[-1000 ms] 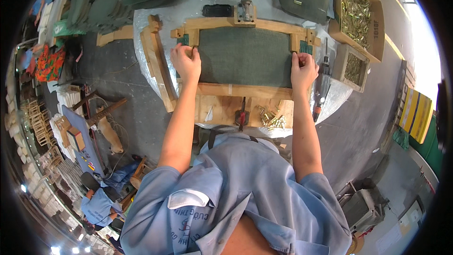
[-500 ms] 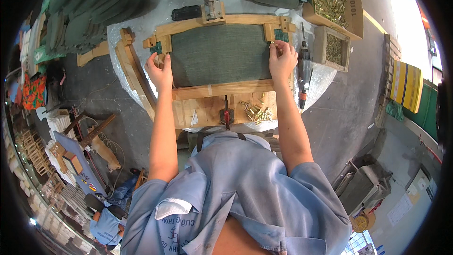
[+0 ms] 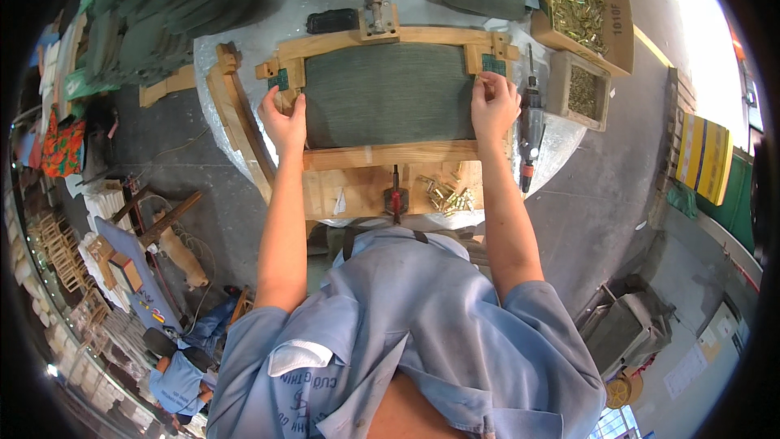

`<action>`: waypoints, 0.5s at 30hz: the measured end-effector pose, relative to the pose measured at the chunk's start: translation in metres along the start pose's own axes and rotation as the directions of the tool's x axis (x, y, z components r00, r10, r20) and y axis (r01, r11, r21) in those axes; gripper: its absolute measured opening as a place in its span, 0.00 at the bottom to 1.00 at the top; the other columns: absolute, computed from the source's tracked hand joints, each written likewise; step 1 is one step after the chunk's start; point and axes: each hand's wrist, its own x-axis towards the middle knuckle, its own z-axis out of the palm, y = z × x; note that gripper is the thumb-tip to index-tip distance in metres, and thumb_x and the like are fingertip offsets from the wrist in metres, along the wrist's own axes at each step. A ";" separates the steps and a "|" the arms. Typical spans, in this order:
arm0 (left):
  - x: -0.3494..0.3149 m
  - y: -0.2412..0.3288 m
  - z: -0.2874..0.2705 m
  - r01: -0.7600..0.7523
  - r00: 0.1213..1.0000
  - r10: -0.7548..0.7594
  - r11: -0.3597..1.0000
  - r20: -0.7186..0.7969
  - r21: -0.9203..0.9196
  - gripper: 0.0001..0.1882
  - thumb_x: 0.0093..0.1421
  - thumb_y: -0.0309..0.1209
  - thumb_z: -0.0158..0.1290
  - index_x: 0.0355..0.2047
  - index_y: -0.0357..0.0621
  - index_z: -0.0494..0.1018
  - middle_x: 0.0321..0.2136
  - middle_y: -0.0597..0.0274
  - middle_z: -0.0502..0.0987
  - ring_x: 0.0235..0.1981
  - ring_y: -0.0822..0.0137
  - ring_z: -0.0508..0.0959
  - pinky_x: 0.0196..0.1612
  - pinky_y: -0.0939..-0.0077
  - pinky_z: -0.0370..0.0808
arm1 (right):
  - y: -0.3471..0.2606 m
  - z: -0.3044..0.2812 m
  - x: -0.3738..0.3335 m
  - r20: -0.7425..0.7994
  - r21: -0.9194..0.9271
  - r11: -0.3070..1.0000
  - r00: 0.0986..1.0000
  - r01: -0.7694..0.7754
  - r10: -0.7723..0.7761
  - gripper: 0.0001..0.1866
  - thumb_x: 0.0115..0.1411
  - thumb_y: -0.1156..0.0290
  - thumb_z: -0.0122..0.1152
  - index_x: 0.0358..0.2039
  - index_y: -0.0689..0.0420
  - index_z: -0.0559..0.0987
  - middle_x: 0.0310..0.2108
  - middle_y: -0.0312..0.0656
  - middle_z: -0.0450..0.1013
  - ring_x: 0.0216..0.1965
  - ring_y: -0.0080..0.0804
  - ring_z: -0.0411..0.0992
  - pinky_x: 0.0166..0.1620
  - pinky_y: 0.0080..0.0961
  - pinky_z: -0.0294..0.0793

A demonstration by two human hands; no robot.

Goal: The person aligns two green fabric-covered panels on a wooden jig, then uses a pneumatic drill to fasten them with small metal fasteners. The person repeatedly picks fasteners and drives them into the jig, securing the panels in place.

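A dark green fabric-covered panel point(image 3: 388, 96) lies inside a wooden frame point(image 3: 398, 152) on the table before me. At the panel's left edge, my left hand point(image 3: 283, 123) has thumb and fingers apart, around a wooden block of the frame. My right hand point(image 3: 496, 114) is closed in a pinch at the panel's upper right corner, beside the right block point(image 3: 473, 57). A small brass-coloured piece seems to be at its fingertips, mostly hidden by them. Several loose brass-coloured cylinders point(image 3: 445, 195) lie on the wooden board nearer to me.
A toggle clamp point(image 3: 375, 12) stands behind the frame and a red-handled clamp point(image 3: 396, 202) in front. A power screwdriver point(image 3: 531, 126) lies at the right, near a box of brass pieces point(image 3: 578, 8) and a smaller tray point(image 3: 581, 97). Stacked green cushions point(image 3: 171, 0) rise at the far left.
The whole view has shifted slightly, so the table appears a little farther right. Both hands stay at the same places on the panel, with only slight finger movement.
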 end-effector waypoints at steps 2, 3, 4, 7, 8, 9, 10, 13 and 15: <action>0.000 0.000 0.001 0.004 1.000 -0.004 1.000 -0.005 -0.003 0.32 0.57 0.38 0.72 0.59 0.45 0.73 0.57 0.45 0.70 0.60 0.44 0.72 0.64 0.53 0.70 | -0.002 0.000 0.000 -0.007 -0.009 1.000 1.000 0.009 -0.009 0.11 0.58 0.63 0.71 0.43 0.37 0.86 0.43 0.30 0.79 0.50 0.40 0.73 0.56 0.42 0.66; 0.000 -0.001 0.001 0.003 1.000 -0.003 1.000 -0.011 -0.005 0.32 0.57 0.38 0.72 0.59 0.45 0.74 0.57 0.45 0.70 0.60 0.44 0.72 0.64 0.53 0.70 | -0.005 -0.001 -0.001 -0.011 -0.011 1.000 1.000 0.019 -0.019 0.10 0.58 0.62 0.71 0.42 0.37 0.86 0.43 0.30 0.79 0.50 0.40 0.73 0.56 0.42 0.66; -0.001 -0.001 0.001 0.003 1.000 -0.003 1.000 -0.017 -0.007 0.32 0.57 0.38 0.71 0.59 0.45 0.74 0.57 0.45 0.70 0.60 0.44 0.72 0.63 0.53 0.70 | -0.008 -0.003 -0.001 -0.016 -0.014 0.999 0.999 0.029 -0.029 0.10 0.58 0.62 0.71 0.41 0.38 0.86 0.43 0.31 0.79 0.50 0.40 0.73 0.56 0.42 0.66; 0.000 0.001 0.001 0.002 1.000 -0.003 1.000 -0.020 -0.015 0.31 0.58 0.38 0.71 0.59 0.44 0.74 0.57 0.44 0.71 0.60 0.43 0.72 0.63 0.53 0.70 | -0.011 -0.004 -0.001 -0.037 -0.023 0.999 0.998 0.044 -0.045 0.08 0.58 0.60 0.71 0.38 0.39 0.87 0.43 0.31 0.78 0.50 0.41 0.73 0.55 0.43 0.67; 0.000 0.001 0.000 0.002 1.000 -0.003 1.000 -0.023 -0.015 0.31 0.58 0.38 0.71 0.59 0.44 0.74 0.57 0.44 0.71 0.60 0.43 0.72 0.64 0.53 0.70 | -0.011 -0.002 -0.001 -0.040 -0.040 0.998 0.998 0.049 -0.050 0.07 0.58 0.60 0.71 0.37 0.39 0.87 0.43 0.32 0.78 0.50 0.41 0.73 0.54 0.43 0.67; 0.000 0.002 0.000 -0.016 0.999 0.015 1.000 -0.040 -0.021 0.30 0.57 0.37 0.71 0.58 0.44 0.74 0.56 0.44 0.71 0.58 0.43 0.73 0.62 0.52 0.71 | -0.010 -0.001 -0.001 -0.043 -0.058 0.997 0.998 0.053 -0.056 0.06 0.58 0.60 0.71 0.37 0.40 0.87 0.43 0.32 0.78 0.50 0.42 0.73 0.54 0.44 0.67; 0.000 0.002 0.000 -0.045 0.998 0.045 0.999 -0.041 -0.006 0.30 0.57 0.37 0.71 0.58 0.45 0.74 0.55 0.44 0.72 0.58 0.43 0.73 0.62 0.52 0.71 | -0.009 -0.001 -0.001 -0.045 -0.076 0.995 0.997 0.058 -0.062 0.06 0.58 0.59 0.72 0.36 0.40 0.87 0.43 0.32 0.78 0.50 0.42 0.73 0.54 0.44 0.67; 0.001 -0.003 0.001 -0.074 0.996 0.074 0.997 -0.054 -0.005 0.30 0.57 0.34 0.70 0.58 0.44 0.74 0.54 0.44 0.72 0.57 0.43 0.73 0.61 0.53 0.71 | -0.013 -0.002 -0.002 -0.033 -0.079 0.996 0.998 0.050 -0.053 0.13 0.59 0.58 0.72 0.45 0.37 0.84 0.43 0.32 0.78 0.50 0.43 0.73 0.53 0.45 0.68; -0.001 0.000 0.003 -0.057 0.997 0.056 0.998 -0.048 -0.020 0.29 0.57 0.33 0.70 0.58 0.44 0.73 0.54 0.45 0.72 0.57 0.43 0.72 0.61 0.53 0.71 | -0.011 -0.002 -0.001 -0.013 -0.092 0.995 0.999 0.039 -0.040 0.16 0.61 0.57 0.71 0.49 0.37 0.82 0.42 0.31 0.78 0.50 0.42 0.73 0.54 0.45 0.67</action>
